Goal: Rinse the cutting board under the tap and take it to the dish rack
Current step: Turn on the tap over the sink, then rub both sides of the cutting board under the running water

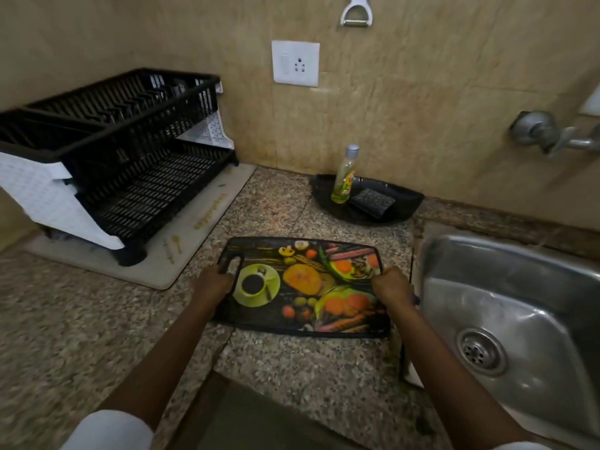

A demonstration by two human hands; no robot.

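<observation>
Both hands, left (pixel 217 282) at the handle slot and right (pixel 391 285) on the opposite edge, clasp the board (pixel 305 287) beside the sink (pixel 506 287); seemingly thin, stiff, light, slippery once wet.

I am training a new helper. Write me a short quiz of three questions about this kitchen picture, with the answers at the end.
1. True or false: the cutting board is already under the tap.
2. Which hand grips the board at its handle hole: A) left hand, B) right hand?
3. What stands in the black tray beside the scrub pad?

Key
1. False; it is over the counter, left of the sink.
2. A.
3. A bottle of yellow dish liquid.
</observation>
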